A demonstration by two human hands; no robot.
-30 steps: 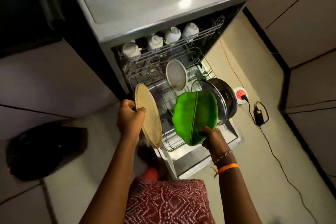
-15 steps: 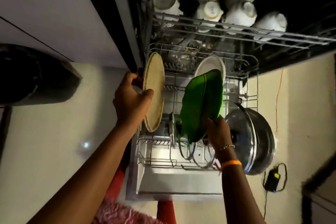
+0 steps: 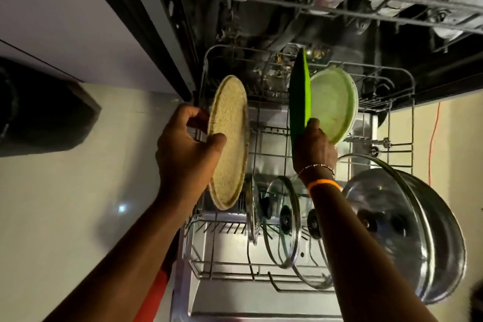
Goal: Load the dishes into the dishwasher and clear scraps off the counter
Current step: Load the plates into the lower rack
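The right hand [image 3: 315, 150] pinches the green plate [image 3: 299, 102] by its lower rim, upright over the rack [image 3: 274, 154]; the left hand [image 3: 188, 154] grips the tan plate [image 3: 230, 138]. Both look stiff, light, rim-held.

open rack slots [image 3: 269, 144] between held plates, glass lids [image 3: 283, 219] crowding front

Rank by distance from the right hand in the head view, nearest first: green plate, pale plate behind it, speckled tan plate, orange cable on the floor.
From the right hand:
1. Green plate: held in that hand, edge-on.
2. Pale plate: just right of the green plate, in the lower rack.
3. Speckled tan plate: across the rack, in the left hand.
4. Orange cable: far right, on the floor.
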